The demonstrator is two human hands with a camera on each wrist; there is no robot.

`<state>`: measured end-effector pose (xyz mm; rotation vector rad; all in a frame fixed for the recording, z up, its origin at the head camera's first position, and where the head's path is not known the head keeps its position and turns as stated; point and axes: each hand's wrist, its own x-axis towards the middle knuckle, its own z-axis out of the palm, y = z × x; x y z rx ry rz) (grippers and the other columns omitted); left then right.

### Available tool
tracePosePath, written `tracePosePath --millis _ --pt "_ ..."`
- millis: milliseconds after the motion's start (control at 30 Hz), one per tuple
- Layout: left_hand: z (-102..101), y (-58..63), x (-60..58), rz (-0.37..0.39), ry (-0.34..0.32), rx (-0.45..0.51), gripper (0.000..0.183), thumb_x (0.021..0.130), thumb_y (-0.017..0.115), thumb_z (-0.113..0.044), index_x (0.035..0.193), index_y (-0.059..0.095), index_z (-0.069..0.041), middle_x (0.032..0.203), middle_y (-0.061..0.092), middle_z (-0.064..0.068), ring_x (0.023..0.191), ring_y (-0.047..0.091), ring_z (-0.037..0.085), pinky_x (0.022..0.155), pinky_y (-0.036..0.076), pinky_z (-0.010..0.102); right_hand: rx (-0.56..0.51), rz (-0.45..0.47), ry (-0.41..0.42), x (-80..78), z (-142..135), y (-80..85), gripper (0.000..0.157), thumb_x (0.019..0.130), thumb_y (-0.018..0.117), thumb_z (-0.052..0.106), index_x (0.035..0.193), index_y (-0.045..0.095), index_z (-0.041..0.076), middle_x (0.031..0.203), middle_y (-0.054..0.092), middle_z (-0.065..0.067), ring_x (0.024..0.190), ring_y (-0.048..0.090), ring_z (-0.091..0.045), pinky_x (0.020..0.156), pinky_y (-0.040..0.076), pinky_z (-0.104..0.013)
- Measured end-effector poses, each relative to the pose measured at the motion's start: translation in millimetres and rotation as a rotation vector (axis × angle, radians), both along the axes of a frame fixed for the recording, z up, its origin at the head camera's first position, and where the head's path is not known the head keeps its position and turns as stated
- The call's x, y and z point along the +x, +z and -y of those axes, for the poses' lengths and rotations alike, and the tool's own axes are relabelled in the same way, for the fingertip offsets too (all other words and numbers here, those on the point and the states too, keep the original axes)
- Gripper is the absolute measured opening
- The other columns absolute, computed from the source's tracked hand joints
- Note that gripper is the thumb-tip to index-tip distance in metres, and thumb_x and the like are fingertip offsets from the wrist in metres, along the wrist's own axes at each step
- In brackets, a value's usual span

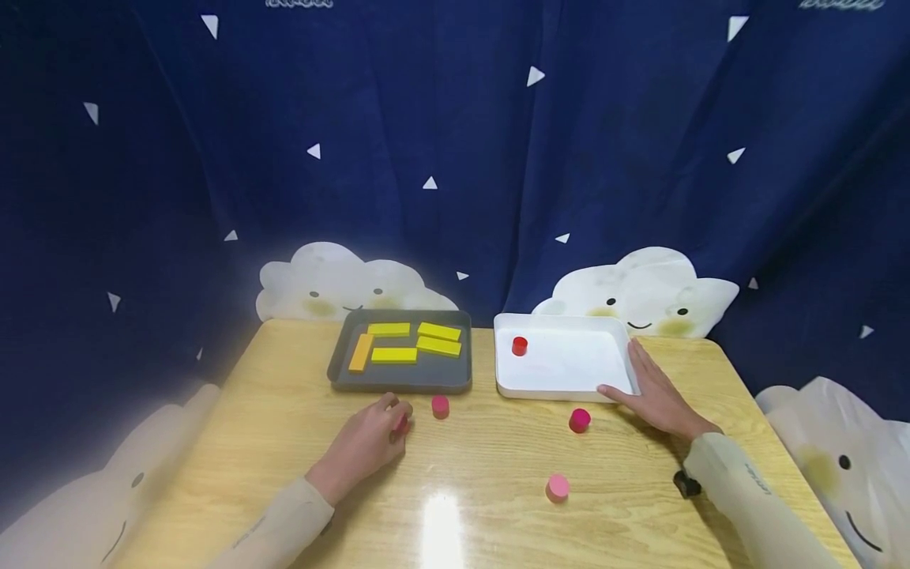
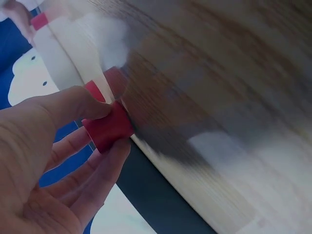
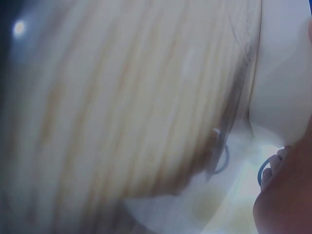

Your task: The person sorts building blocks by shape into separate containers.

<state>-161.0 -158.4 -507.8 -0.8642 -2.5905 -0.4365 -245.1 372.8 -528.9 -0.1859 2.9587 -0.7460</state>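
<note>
In the left wrist view, my left hand [image 2: 58, 141] pinches a red cylinder block [image 2: 109, 127] between thumb and fingers. The head view has this left hand [image 1: 362, 442] low over the table, just in front of the dark grey tray [image 1: 398, 388]. To its right stands a pink-red cylinder [image 1: 440, 407]. My right hand [image 1: 664, 401] touches the near right corner of the white tray [image 1: 569, 367], its fingers extended along the side and the thumb at the front rim. Inside that tray is one red cylinder [image 1: 520, 346].
Several yellow bars [image 1: 394, 356] and an orange bar [image 1: 360, 353] lie in the grey tray. A crimson cylinder [image 1: 579, 420] and a light pink cylinder [image 1: 558, 488] stand on the wooden table [image 1: 483, 458]. A dark blue curtain [image 1: 455, 142] hangs behind.
</note>
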Motion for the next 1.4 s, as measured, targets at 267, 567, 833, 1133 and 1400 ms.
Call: tracePosePath --millis 267,567,833,1133,1400 --pt "-2 6.1 2.2 -0.038 -0.004 0.007 0.029 0.078 0.090 -0.002 0.101 0.075 -0.008 0.091 0.062 0.002 0.068 0.058 0.009 0.061 0.060 0.022 0.000 -0.006 0.002 2.1 1 1.7 0.128 0.094 0.067 0.072 0.170 -0.014 0.007 0.178 -0.019 -0.017 0.161 0.001 -0.054 0.123 0.009 -0.080" --pt "-13 27.1 2.7 -0.081 -0.058 -0.001 0.037 0.078 0.092 -0.005 0.110 0.075 -0.008 0.100 0.065 0.002 0.073 0.062 0.008 0.065 0.060 0.019 0.007 -0.019 0.009 2.3 1 1.9 0.128 0.094 0.067 0.072 0.170 -0.012 0.006 0.178 -0.015 -0.020 0.161 0.003 -0.054 0.123 0.009 -0.079" --pt "-26 45.5 -2.8 -0.018 -0.081 0.008 0.037 0.082 0.092 -0.011 0.115 0.076 -0.009 0.106 0.065 0.003 0.079 0.063 0.009 0.071 0.062 0.020 0.010 -0.028 0.015 1.0 0 -0.3 0.127 0.094 0.066 0.072 0.170 -0.011 0.006 0.178 -0.012 -0.021 0.161 0.002 -0.053 0.123 0.009 -0.079" --pt "-40 53.4 -11.4 -0.012 -0.154 0.037 0.026 0.086 0.087 -0.009 0.109 0.076 -0.013 0.104 0.065 -0.001 0.079 0.065 0.009 0.073 0.060 0.017 0.002 -0.029 0.024 2.3 1 2.4 0.126 0.095 0.067 0.069 0.170 -0.011 0.004 0.178 -0.009 -0.025 0.161 0.003 -0.054 0.124 0.010 -0.079" --pt "-62 63.1 -22.1 0.105 -0.169 0.055 0.027 0.091 0.085 -0.012 0.116 0.075 -0.013 0.107 0.066 -0.001 0.084 0.068 0.010 0.079 0.060 0.016 0.010 -0.028 0.012 2.4 2 3.6 0.127 0.095 0.066 0.071 0.170 -0.012 0.005 0.178 -0.010 -0.024 0.161 0.004 -0.055 0.123 0.011 -0.079"
